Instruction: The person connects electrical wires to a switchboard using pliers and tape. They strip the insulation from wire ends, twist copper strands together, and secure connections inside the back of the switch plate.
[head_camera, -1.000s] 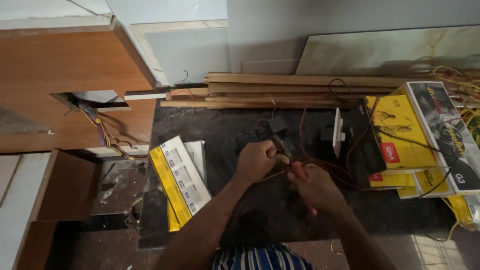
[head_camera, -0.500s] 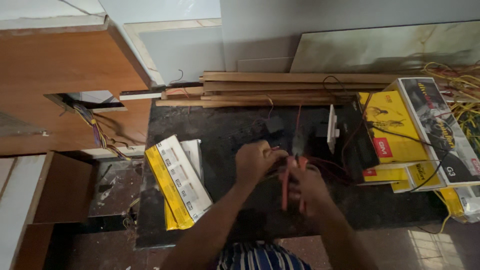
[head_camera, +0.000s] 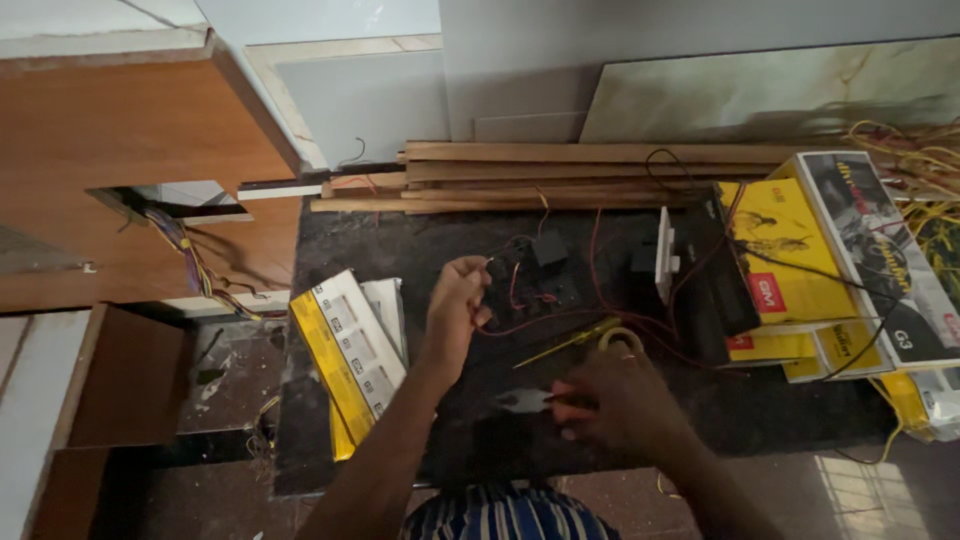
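at frame centre the left hand (head_camera: 457, 300) pinches a thin red wire (head_camera: 560, 318) in closed fingers above the dark bench (head_camera: 400, 240). lower centre, the right hand (head_camera: 610, 400) grips small pliers (head_camera: 525, 402). the wire looks light and limp, best held near its end.

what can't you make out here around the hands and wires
- Head view: right hand is motion-blurred, so its grip on the pliers is unclear.
- Left hand: what the curled fingers pinch is too small to tell.
- Yellow boxes: the far ones are cut off by the right edge.
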